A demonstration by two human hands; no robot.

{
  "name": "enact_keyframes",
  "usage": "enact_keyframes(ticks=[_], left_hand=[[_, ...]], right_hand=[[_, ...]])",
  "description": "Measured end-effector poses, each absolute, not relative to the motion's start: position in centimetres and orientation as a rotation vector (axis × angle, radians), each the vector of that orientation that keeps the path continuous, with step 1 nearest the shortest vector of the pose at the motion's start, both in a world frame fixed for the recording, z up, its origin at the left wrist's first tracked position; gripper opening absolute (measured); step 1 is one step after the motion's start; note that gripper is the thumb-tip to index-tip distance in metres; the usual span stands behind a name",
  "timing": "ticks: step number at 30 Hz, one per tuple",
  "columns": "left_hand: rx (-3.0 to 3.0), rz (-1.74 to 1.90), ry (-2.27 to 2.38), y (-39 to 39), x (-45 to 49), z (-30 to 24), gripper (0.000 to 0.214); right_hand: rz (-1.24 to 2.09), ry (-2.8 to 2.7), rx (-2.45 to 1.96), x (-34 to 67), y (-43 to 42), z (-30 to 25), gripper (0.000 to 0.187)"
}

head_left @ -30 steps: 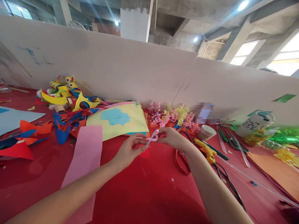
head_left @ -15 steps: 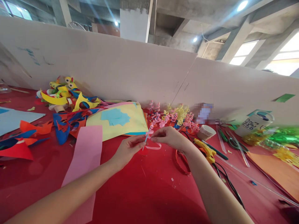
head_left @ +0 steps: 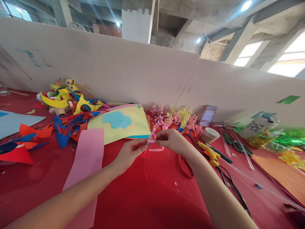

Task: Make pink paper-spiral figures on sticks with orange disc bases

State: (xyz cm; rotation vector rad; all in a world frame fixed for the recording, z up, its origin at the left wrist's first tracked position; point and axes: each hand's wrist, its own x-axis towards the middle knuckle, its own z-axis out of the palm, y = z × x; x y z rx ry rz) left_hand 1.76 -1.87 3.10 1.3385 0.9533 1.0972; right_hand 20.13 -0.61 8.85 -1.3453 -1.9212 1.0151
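My left hand (head_left: 130, 153) pinches the lower end of a thin blue stick (head_left: 149, 141) above the red table (head_left: 147, 197). A curled pink paper strip (head_left: 154, 143) winds round the stick, its loose tail looping toward the right. My right hand (head_left: 172, 140) is pinched on the strip's upper part beside the stick. A small red paper piece (head_left: 144, 155) shows just under my left fingers. Behind my hands lies a cluster of pink and yellow paper curls (head_left: 177, 121).
A pink paper sheet (head_left: 84, 165) and a yellow sheet (head_left: 120, 123) lie left of my hands. Cut coloured shapes (head_left: 64, 105) pile at far left. At right are a yellow glue gun (head_left: 209, 153), a paper cup (head_left: 210, 135), scissors (head_left: 235, 144) and orange paper (head_left: 283, 175).
The pink strip, bunched tight between my hands a second ago, has loosened into a loop along the stick. My hands stay in nearly the same place.
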Motion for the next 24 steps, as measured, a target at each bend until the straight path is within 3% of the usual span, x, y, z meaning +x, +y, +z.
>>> enact_keyframes(ticks=[9,14,17,21,24], left_hand=[[1.237,1.119,0.928,-1.8,1.8,3.0,0.019],[1.084,1.119,0.830,-1.5,1.8,2.7,0.019],[0.974,1.084,0.817,-1.2,1.5,2.7,0.019],[0.878,1.071,0.816,-0.9,1.2,2.6,0.017],[0.888,1.053,0.846,-0.7,1.1,2.5,0.018]], right_hand=[[1.049,-1.899,-1.343,19.9,-0.6,8.8,0.011],[1.083,-1.847,-1.305,20.8,-0.2,8.9,0.025],[0.856,-1.843,-1.453,23.3,-0.1,9.1,0.024],[0.146,-1.796,-2.139,29.7,-1.3,7.7,0.020],[0.023,-1.651,-2.568,34.7,-3.0,5.2,0.027]])
